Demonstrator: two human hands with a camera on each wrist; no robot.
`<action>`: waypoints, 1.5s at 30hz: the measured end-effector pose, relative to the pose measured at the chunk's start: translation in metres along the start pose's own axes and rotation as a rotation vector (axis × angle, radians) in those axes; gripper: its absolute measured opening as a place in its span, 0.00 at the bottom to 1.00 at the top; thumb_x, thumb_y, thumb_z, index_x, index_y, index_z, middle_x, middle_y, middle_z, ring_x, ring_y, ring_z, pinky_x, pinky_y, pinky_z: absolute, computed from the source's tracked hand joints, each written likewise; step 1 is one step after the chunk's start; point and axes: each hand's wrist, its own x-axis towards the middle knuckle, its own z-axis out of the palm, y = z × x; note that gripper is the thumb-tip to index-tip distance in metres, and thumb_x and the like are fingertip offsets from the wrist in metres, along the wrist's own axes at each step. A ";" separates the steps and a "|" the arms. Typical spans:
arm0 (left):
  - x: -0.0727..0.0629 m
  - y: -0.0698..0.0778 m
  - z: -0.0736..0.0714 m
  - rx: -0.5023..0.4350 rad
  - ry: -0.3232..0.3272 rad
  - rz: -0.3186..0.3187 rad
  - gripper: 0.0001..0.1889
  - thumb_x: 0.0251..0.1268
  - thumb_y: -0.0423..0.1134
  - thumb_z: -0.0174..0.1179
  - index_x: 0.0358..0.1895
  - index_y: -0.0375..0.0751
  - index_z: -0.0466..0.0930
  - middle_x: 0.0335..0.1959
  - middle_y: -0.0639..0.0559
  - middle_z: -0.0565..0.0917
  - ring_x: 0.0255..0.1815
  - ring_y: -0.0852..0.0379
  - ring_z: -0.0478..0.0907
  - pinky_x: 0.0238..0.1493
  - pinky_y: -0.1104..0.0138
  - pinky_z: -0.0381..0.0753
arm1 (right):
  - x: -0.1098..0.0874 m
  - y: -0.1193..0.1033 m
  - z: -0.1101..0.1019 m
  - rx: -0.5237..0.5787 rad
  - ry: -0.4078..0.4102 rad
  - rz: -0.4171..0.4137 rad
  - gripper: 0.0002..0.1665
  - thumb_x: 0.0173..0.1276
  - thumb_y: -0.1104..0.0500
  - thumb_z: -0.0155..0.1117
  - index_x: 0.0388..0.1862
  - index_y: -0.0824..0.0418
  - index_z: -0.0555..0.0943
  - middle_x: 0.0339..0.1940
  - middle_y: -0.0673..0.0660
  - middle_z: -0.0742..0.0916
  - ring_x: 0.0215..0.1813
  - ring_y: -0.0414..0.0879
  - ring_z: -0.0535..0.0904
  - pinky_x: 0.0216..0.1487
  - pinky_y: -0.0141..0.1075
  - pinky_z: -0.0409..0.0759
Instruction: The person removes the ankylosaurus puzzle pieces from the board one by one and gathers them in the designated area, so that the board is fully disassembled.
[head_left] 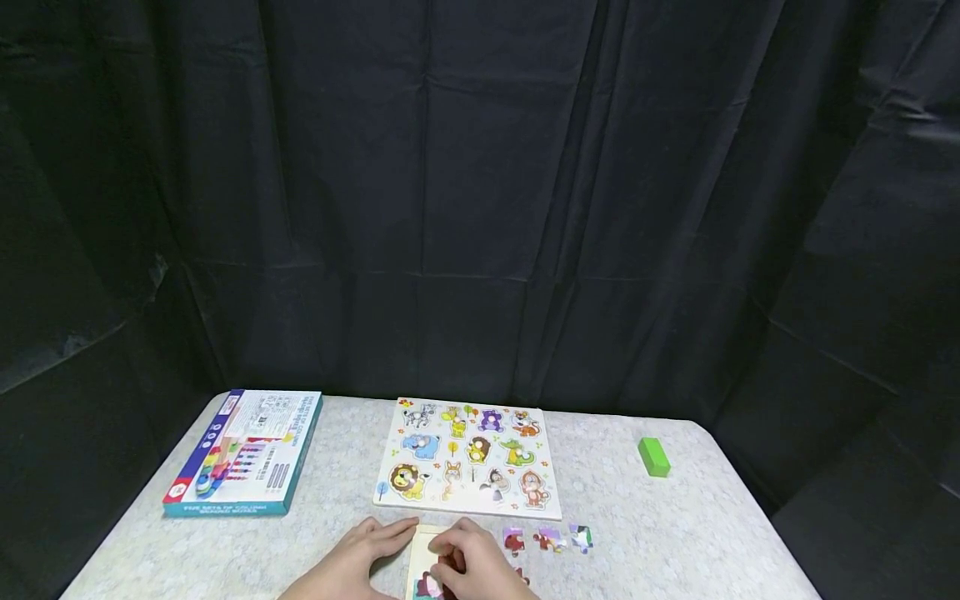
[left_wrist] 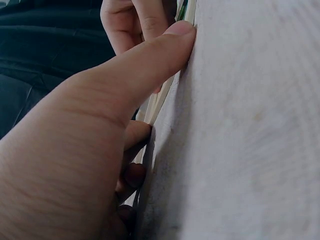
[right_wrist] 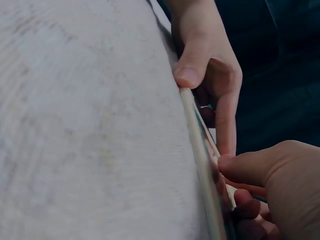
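Note:
A pale wooden puzzle tray [head_left: 420, 546] lies at the table's front, partly hidden under the hands. My left hand [head_left: 356, 560] rests along its left side, index finger stretched to the far corner and thumb at the near end. In the right wrist view that thumb [right_wrist: 190, 75] presses the tray's corner. Over the tray, my right hand [head_left: 480, 560] pinches a dark red jigsaw piece [head_left: 448, 562], mostly covered by the fingers. A teal and maroon piece [head_left: 427, 586] sits in the tray's lower part. Loose jigsaw pieces [head_left: 513, 540] lie right of the hand.
Behind the tray lies an animal peg puzzle board [head_left: 465, 496]. On the left is a flat toy box [head_left: 247, 458], and at the far right a green block [head_left: 654, 457]. Black curtains [head_left: 480, 208] hang around the back and sides of the table.

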 end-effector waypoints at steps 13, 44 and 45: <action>0.000 -0.003 0.001 0.004 0.007 0.024 0.52 0.52 0.65 0.80 0.77 0.42 0.73 0.80 0.56 0.71 0.43 0.68 0.64 0.44 0.71 0.69 | -0.004 -0.005 -0.013 -0.009 -0.028 0.080 0.05 0.70 0.62 0.75 0.44 0.58 0.90 0.32 0.41 0.80 0.34 0.30 0.72 0.36 0.28 0.75; -0.001 -0.004 0.000 -0.022 -0.001 0.010 0.51 0.52 0.64 0.80 0.78 0.43 0.73 0.80 0.57 0.71 0.42 0.67 0.63 0.42 0.70 0.68 | -0.007 -0.002 -0.007 0.041 -0.013 0.076 0.10 0.67 0.71 0.68 0.39 0.57 0.86 0.30 0.39 0.77 0.33 0.30 0.70 0.37 0.28 0.72; -0.001 -0.004 0.000 -0.023 -0.002 0.010 0.51 0.52 0.64 0.80 0.78 0.43 0.73 0.80 0.57 0.71 0.42 0.67 0.63 0.42 0.70 0.68 | -0.006 -0.002 -0.006 0.038 -0.013 0.076 0.10 0.67 0.72 0.67 0.39 0.57 0.86 0.30 0.39 0.77 0.33 0.30 0.70 0.37 0.29 0.72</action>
